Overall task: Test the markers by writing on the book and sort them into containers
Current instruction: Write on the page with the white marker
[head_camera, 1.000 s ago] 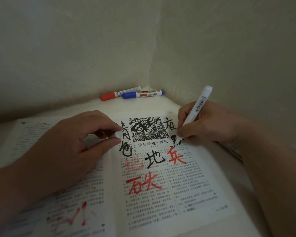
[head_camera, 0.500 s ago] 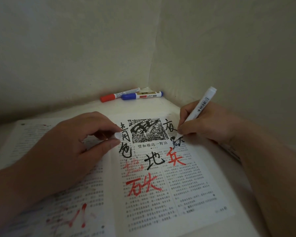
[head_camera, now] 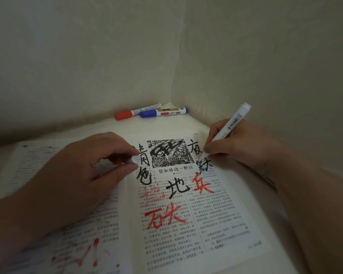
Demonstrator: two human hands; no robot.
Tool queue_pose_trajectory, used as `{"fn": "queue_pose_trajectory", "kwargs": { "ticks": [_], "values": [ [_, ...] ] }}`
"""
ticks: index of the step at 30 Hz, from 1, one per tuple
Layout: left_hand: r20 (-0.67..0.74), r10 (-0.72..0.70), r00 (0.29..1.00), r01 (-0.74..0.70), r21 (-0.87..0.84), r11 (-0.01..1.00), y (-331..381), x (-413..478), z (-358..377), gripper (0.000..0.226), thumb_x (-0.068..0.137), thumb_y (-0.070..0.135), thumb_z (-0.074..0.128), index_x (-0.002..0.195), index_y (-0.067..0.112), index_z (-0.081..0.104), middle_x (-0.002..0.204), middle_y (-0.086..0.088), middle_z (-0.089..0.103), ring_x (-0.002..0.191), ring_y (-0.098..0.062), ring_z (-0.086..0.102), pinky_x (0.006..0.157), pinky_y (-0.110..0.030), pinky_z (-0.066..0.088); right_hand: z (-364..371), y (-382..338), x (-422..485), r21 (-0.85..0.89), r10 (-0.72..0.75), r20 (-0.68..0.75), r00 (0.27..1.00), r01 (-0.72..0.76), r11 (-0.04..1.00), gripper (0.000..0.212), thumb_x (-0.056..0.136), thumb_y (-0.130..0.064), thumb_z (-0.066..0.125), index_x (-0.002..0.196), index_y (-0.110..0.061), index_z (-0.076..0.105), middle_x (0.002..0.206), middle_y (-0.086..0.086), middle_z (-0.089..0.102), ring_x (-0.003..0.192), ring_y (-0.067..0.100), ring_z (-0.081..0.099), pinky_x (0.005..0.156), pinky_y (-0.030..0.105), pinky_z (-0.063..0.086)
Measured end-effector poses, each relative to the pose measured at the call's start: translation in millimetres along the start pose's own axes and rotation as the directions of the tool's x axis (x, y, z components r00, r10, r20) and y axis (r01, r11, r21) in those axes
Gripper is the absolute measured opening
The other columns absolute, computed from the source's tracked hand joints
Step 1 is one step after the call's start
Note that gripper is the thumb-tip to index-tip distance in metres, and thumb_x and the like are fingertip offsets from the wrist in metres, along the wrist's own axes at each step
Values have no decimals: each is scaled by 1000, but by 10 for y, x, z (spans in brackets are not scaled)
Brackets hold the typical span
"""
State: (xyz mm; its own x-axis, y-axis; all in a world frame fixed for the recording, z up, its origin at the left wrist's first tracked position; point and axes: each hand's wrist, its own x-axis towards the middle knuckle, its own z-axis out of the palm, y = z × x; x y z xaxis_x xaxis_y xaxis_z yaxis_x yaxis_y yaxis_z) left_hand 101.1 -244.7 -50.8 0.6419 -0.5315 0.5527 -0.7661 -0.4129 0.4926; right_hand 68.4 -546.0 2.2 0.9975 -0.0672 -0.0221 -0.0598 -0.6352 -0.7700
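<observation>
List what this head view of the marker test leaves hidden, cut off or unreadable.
Sorting containers: none in head view.
Small white round cap: fingers of the left hand hide all but its end.
Open printed book: small print blurred, left page partly under that hand.
Red-capped marker and blue-capped marker: labels too small.
White plastic marker: fingers of the right hand cover its lower barrel.

We see two bare arms in dim light: the left hand and right hand unadorned, the left forearm and right forearm uncovered to the frame's edge, the left thumbnail trimmed short.
</observation>
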Motion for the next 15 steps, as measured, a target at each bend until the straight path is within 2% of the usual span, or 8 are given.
{"fn": "queue_pose_trajectory", "kwargs": {
  "ticks": [6,11,13,15],
  "values": [
    [1,1,1000,-1,-5,1000,3,6,3,16,89,43,61,99,33,69,98,18,65,89,-7,65,77,-20,47,-10,2,11,19,15,40,999,-16,1000,14,75,0,76,65,-2,66,63,10,65,63,20,57,64,32,42],
    [7,-5,1000,6,-5,1000,-1,7,1,18,89,46,59,100,34,68,98,18,65,90,-7,65,77,-21,47,11,30,9,49,-4,-9,1000,4,999,15,74,-6,79,65,-6,67,64,10,66,63,20,57,64,33,42],
    [12,-3,1000,3,-3,1000,-4,4,4,18,89,45,60,100,34,68,98,18,65,89,-7,65,77,-21,47,5,14,6,48,2,30,1000,-4,999,14,68,-8,79,64,-4,66,62,11,64,62,19,57,60,30,42],
    [9,-11,1000,11,-7,1000,-2,2,6,14,89,42,63,99,33,69,97,17,65,89,-7,66,77,-21,47,-4,12,-1,49,9,48,999,-11,999,14,70,-5,79,64,-2,66,63,11,64,63,19,57,60,29,42]
  ]
}}
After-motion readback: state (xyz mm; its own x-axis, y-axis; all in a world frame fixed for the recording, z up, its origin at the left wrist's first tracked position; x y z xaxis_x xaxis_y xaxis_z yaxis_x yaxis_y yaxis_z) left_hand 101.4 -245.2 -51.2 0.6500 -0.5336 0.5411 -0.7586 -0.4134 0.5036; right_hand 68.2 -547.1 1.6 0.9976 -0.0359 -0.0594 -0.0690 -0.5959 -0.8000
